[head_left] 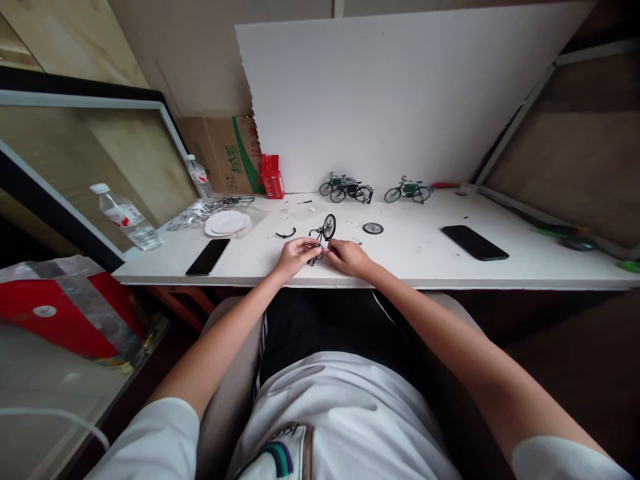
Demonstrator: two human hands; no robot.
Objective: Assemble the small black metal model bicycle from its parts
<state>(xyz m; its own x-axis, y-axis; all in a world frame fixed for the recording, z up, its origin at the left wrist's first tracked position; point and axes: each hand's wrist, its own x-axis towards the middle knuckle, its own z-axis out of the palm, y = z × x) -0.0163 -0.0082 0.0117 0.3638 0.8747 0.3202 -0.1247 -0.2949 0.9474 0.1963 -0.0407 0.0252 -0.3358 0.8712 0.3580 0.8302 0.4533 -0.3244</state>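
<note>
Near the table's front edge my left hand (299,256) pinches a small black model bicycle (329,227) from its left side. One spoked wheel of the model points up and away from me; the lower part is partly hidden by my fingers. My right hand (349,257) is closed at the model's right side, thumb and finger pressed together close to the frame. Whatever small part may be between them is too small to make out. A loose spoked wheel (373,228) lies flat to the right, and a curved black piece (285,233) rests to the left.
Several finished-looking model bicycles (408,191) stand at the back before a white board (400,93). A phone (208,257) and white plates (227,223) are on the left, a black phone (475,243) on the right. Water bottles (127,219) and a red box (272,177) stand farther left.
</note>
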